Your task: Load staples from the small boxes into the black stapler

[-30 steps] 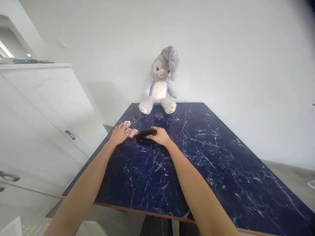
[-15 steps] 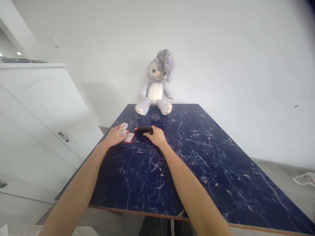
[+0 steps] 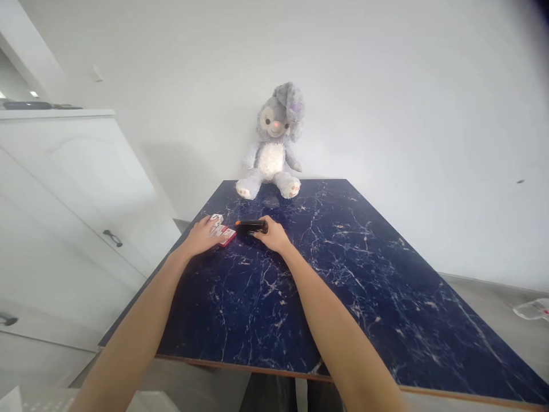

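Your left hand (image 3: 205, 234) lies low over the left part of the tabletop (image 3: 364, 274), palm down, its fingers loosely bent and the thumb set apart from them. It touches a small group of red-and-white boxes: the thumb is on the nearer box (image 3: 229, 236), which shows a red side, and the fingertips are at the white box (image 3: 217, 218) farther back. Your hand covers part of the group, so you cannot tell from this view how many boxes there are, or whether the hand grips them or only rests on them.

Your right hand (image 3: 273, 234) is closed around the right end of a black object (image 3: 252, 225), thumb on the near side and fingers behind. The black object lies crosswise, its orange tip (image 3: 238, 223) pointing left and ending just beside the nearer box. The gap between your two hands is small.

Beyond them, a grey plush toy (image 3: 271, 157) with a white belly sits upright at the far edge, its back towards the pale wall (image 3: 386, 103). To your left stands a white cabinet (image 3: 72, 171) with dark handles (image 3: 112, 238). A clear plastic item (image 3: 532, 309) is on the floor at the far right.
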`<state>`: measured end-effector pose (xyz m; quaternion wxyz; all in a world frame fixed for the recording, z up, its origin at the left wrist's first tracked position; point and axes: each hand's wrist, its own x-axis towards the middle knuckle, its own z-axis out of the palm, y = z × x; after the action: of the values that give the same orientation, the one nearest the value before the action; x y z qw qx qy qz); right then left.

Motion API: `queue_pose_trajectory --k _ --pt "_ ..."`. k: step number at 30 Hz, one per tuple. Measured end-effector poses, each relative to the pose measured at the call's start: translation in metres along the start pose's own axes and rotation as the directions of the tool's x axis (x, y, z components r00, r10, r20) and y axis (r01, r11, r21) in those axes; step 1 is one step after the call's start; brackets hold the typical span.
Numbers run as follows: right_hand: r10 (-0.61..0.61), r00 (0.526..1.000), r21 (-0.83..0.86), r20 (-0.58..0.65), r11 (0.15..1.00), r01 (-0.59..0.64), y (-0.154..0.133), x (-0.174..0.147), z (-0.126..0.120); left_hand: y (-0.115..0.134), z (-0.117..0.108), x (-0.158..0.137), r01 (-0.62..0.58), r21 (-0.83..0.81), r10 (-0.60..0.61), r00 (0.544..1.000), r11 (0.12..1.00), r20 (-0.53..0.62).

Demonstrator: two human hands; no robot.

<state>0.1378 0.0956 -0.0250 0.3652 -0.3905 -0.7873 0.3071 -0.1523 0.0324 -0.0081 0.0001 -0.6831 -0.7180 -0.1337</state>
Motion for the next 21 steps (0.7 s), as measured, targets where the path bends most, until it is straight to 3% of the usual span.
queue_pose_trajectory --k 7,13,18,21 --pt "-0.053 0.998 0.011 0.034 0.999 0.052 -0.002 -0.002 -0.002 -0.015 0.001 0.001 0.027 0.031 -0.026 0.999 0.999 -0.034" --pt "-0.147 0.985 -0.028 0.092 0.988 0.151 -0.011 -0.004 -0.001 -0.005 0.014 0.005 0.026 0.054 -0.023 0.998 0.998 -0.052" --pt "-0.088 0.995 -0.123 0.045 0.988 0.093 -0.021 -0.013 -0.006 0.022 0.017 0.005 -0.167 -0.028 0.166 0.986 0.986 -0.023" --pt "-0.072 0.991 -0.145 0.109 0.986 0.088 -0.021 -0.034 -0.034 0.057 0.022 -0.008 -0.278 -0.084 0.277 0.96 0.957 -0.029"
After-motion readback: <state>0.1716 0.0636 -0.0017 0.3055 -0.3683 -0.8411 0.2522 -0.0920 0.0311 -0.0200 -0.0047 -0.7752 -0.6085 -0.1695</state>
